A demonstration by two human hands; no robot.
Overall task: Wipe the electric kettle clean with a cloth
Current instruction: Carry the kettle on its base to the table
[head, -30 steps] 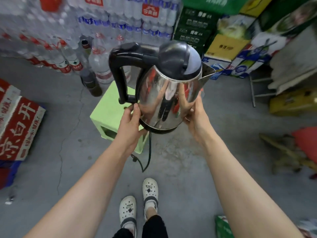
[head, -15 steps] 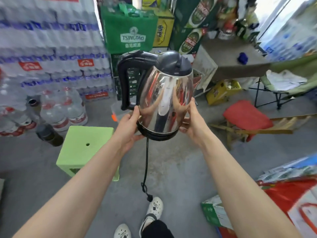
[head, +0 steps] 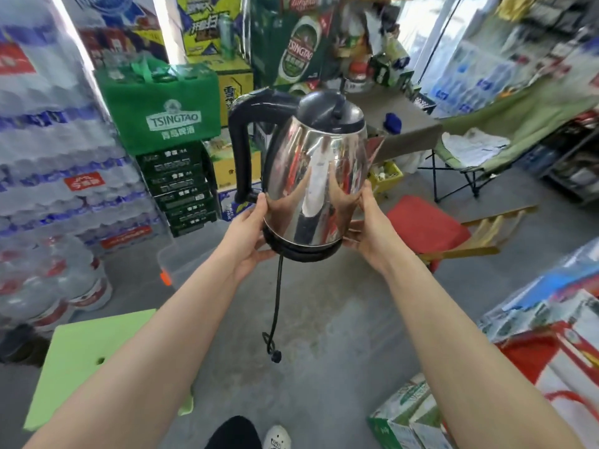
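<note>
Holding electric kettle (head: 316,176) upright in mid-air above concrete floor (head: 324,335): L hand (head: 248,234) cupped round lower-left body/base, R hand (head: 369,228) gripping lower-right side, w/ handle (head: 241,147) facing left, pwr cord (head: 277,306) dangling off base. Lower left: green stool (head: 87,358), well apart.

Seen from my remote feed: the kettle (head: 316,176) covers the fingertips of the left hand (head: 248,236) and right hand (head: 372,231) where they wrap beneath its base. Its spout (head: 376,147) shows only as a sliver. The white shoe (head: 276,437) is cut by the bottom edge. The shelves (head: 551,43) at far right are blurred — labels unreadable.
</note>
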